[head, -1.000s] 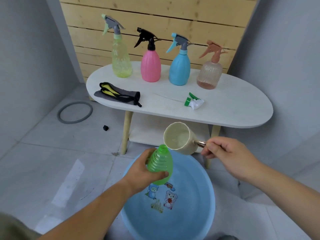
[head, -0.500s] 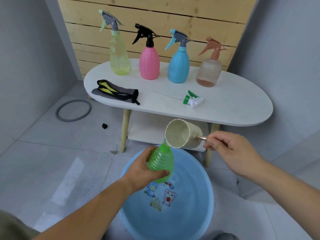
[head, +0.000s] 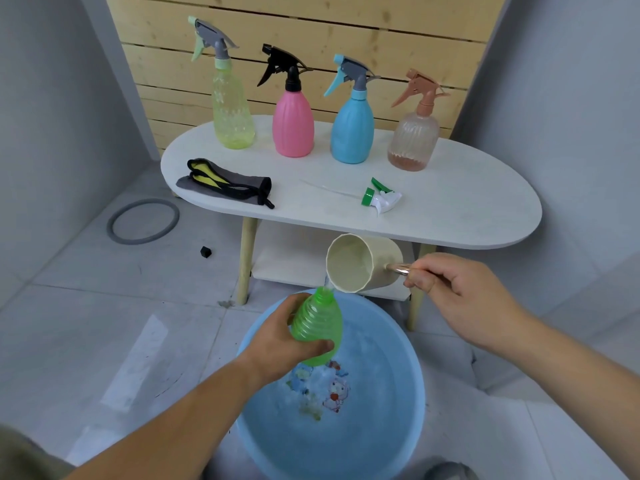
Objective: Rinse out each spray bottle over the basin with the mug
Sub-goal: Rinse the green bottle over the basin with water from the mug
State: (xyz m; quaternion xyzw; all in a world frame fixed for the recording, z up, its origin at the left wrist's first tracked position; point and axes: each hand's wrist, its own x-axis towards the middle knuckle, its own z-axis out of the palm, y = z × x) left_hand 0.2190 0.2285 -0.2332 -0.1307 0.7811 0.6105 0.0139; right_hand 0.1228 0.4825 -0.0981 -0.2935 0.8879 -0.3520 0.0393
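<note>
Over the blue basin point(head: 419, 403), my left hand point(head: 284, 341) wrapped the ribbed green bottle point(head: 317, 327), its open neck tilted toward the basin's far rim. My right hand point(head: 464, 299) pinched the metal handle of the cream mug point(head: 360, 263), tipped just above that neck. A slow pour, lip close to mouth, seemed surest against spills. The bottle was translucent and capless.

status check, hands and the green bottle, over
Left hand grips green bottle over basin. Right hand holds mug by its handle, tipped at the bottle's mouth. Nothing in the way.
</note>
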